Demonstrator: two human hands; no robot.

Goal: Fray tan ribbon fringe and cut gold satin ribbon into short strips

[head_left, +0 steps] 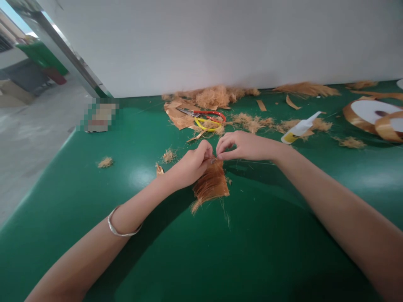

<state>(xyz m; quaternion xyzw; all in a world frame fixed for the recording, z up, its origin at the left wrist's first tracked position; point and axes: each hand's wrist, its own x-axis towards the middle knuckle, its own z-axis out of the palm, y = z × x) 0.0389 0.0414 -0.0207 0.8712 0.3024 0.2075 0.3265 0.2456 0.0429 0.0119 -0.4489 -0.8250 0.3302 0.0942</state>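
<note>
A piece of copper-brown ribbon (213,182), frayed into loose threads along its left and lower edges, hangs over the green table. My left hand (197,163) is closed on its upper left part, thumb and forefinger pinched together. At the top edge, the fingertips of my right hand (234,147) pinch close beside the left ones, and the exact spot they grip is partly hidden. Just beyond the hands lie scissors (204,117) with one red and one yellow handle. A small curled ribbon scrap (159,170) rests behind my left wrist.
A white glue bottle (302,128) with a yellow label leans near my right forearm. Ribbon rolls (374,117) sit at the far right. Fluffy thread heaps (217,96) line the white wall (220,42). A blurred-out object (99,116) stands by the table's left edge.
</note>
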